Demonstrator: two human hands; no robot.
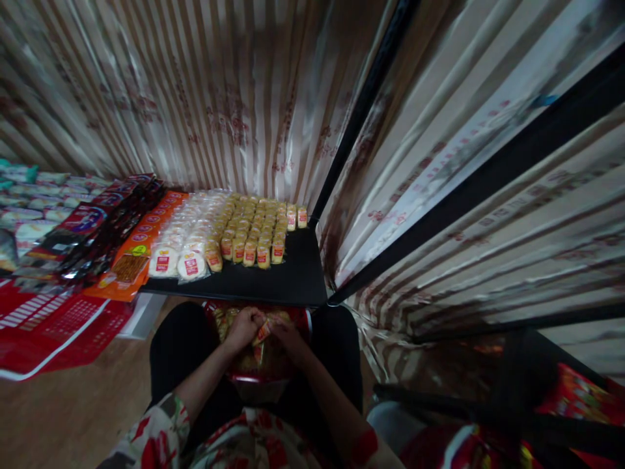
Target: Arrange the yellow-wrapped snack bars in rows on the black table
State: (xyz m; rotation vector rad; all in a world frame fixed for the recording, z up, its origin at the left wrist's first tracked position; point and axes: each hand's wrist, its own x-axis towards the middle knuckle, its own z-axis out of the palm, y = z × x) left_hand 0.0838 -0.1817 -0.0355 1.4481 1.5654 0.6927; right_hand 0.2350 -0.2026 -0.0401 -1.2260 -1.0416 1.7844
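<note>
Between my knees a red basket (251, 378) holds several small yellow snack packets (224, 319). Over it, my left hand (245, 327) and my right hand (289, 337) meet on one snack packet (262, 332) with an orange-red label. Fingers of both hands are closed on its ends; the fingertips are partly hidden. Just beyond, rows of matching yellow packets (251, 238) stand on the black shelf (306, 267). Round white wrapped snacks (193, 264) lie to the left of those rows.
Orange snack bags (129, 267) and dark glossy bags (92, 225) are piled farther left on the shelf. Below them sits another red basket (63, 332). Black poles (361, 117) and striped curtains (244, 85) border the back and right. Red packages (581, 397) lie low at right.
</note>
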